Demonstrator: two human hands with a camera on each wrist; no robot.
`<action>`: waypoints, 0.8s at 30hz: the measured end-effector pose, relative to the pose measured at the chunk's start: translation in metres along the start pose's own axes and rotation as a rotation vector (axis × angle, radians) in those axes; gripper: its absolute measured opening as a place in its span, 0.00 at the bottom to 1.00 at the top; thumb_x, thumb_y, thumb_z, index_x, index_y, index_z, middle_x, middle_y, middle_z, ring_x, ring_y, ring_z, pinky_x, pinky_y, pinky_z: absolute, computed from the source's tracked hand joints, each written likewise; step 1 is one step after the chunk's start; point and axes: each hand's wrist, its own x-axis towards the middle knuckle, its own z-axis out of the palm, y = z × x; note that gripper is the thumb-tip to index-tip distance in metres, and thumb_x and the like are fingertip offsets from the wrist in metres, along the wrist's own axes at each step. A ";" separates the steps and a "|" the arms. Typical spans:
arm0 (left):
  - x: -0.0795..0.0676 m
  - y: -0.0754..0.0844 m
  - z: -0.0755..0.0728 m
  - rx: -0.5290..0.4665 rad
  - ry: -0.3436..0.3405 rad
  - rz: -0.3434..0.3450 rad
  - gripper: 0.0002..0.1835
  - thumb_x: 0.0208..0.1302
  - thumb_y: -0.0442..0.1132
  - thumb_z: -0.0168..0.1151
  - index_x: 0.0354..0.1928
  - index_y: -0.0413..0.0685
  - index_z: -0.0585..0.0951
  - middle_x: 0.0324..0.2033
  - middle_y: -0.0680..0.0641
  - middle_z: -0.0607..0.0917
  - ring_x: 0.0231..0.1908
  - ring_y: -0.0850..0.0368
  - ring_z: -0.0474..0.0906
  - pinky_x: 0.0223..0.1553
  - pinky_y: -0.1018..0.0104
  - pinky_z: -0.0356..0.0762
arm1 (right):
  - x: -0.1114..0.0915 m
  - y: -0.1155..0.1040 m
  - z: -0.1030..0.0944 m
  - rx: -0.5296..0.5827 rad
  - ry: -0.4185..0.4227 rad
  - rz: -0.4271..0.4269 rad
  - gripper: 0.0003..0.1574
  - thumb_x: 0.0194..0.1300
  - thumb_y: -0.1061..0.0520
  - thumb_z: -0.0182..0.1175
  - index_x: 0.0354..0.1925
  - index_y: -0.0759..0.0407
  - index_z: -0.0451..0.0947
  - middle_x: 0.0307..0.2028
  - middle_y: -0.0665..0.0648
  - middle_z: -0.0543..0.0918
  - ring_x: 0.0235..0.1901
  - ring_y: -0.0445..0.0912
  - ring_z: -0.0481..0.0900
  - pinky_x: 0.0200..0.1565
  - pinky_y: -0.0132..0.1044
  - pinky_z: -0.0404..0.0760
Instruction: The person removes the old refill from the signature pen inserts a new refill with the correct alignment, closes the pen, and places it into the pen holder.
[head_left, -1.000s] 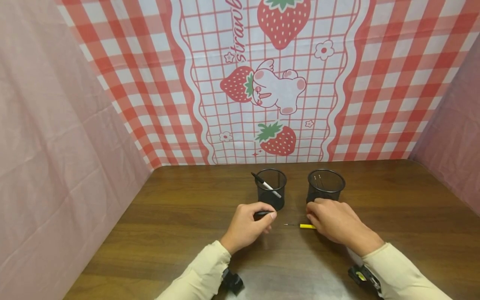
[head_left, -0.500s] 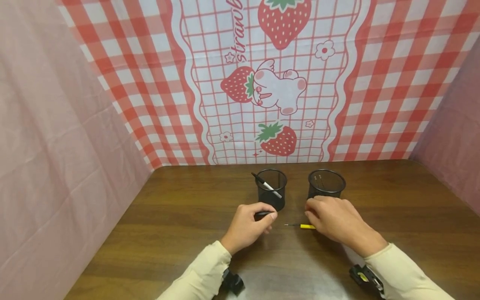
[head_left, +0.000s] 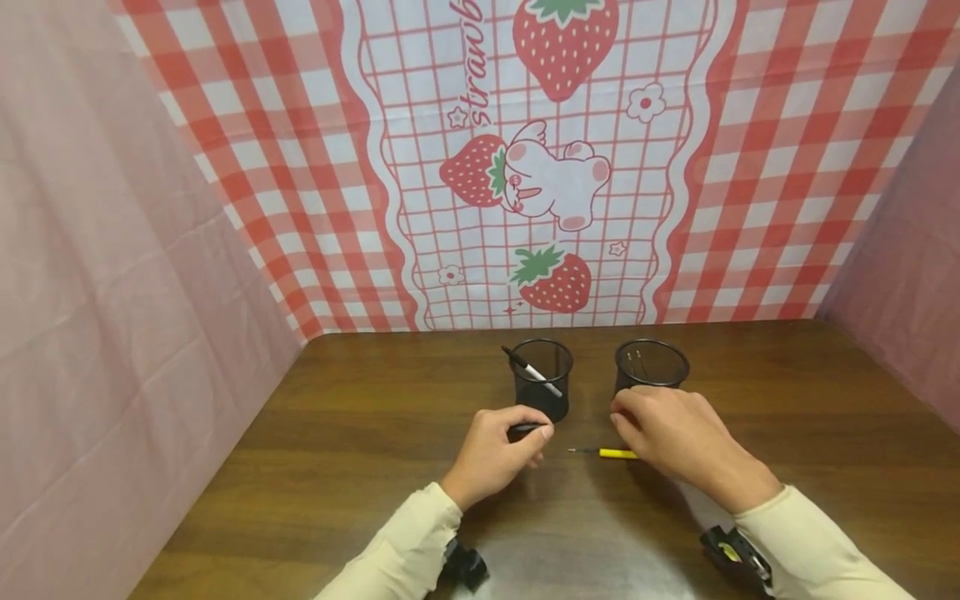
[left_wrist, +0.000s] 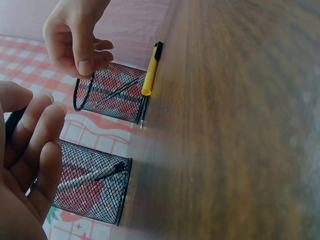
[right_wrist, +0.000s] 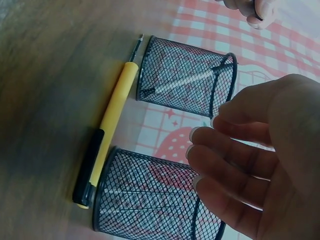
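In the head view my left hand [head_left: 491, 454] pinches a small black piece [head_left: 521, 428] between thumb and fingers, in front of the left mesh pen cup [head_left: 542, 403]. Most of that piece is hidden by the fingers. My right hand [head_left: 678, 437] hovers before the right mesh pen cup [head_left: 621, 382], its fingers loosely bent around nothing in the right wrist view. Below it a yellow pen barrel [right_wrist: 116, 107] with a black clip [right_wrist: 89, 167] lies on the table. A thin dark refill [right_wrist: 135, 48] with a metal tip sticks out of the barrel's end.
A black-and-white pen [head_left: 542, 379] leans inside the left cup. Several thin refills [left_wrist: 117, 92] stand in the right cup. Behind the brown wooden table [head_left: 360, 417] hangs a strawberry-print cloth [head_left: 555, 167], with pink curtains [head_left: 112, 292] at the sides.
My right hand has risen slightly and drawn off the yellow barrel, so more of the barrel shows. The left hand and its black piece stay in place.
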 end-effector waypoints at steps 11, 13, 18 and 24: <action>0.000 -0.001 0.002 -0.002 0.010 -0.004 0.02 0.65 0.29 0.65 0.36 0.38 0.86 0.19 0.44 0.84 0.18 0.57 0.82 0.22 0.67 0.84 | 0.001 0.005 -0.006 0.006 0.078 -0.010 0.07 0.60 0.55 0.67 0.28 0.43 0.79 0.22 0.37 0.73 0.20 0.35 0.69 0.18 0.37 0.69; -0.001 -0.001 0.003 -0.005 0.009 0.001 0.02 0.65 0.29 0.65 0.37 0.38 0.86 0.20 0.44 0.85 0.19 0.58 0.82 0.22 0.67 0.84 | 0.001 0.006 -0.007 0.003 0.100 -0.015 0.07 0.59 0.55 0.68 0.28 0.43 0.79 0.22 0.37 0.73 0.20 0.35 0.69 0.18 0.36 0.69; 0.000 -0.002 0.003 -0.016 0.008 0.019 0.02 0.65 0.28 0.65 0.36 0.36 0.85 0.20 0.40 0.84 0.18 0.55 0.82 0.21 0.67 0.83 | 0.001 0.007 -0.006 0.016 0.129 -0.036 0.06 0.59 0.55 0.68 0.28 0.44 0.80 0.22 0.37 0.73 0.20 0.35 0.68 0.19 0.34 0.69; 0.001 -0.022 0.001 -0.001 -0.014 -0.011 0.03 0.66 0.30 0.65 0.38 0.39 0.86 0.22 0.39 0.85 0.19 0.57 0.82 0.22 0.66 0.84 | 0.007 0.003 -0.006 0.021 0.137 -0.040 0.05 0.58 0.55 0.69 0.29 0.45 0.81 0.23 0.38 0.75 0.21 0.34 0.70 0.18 0.34 0.69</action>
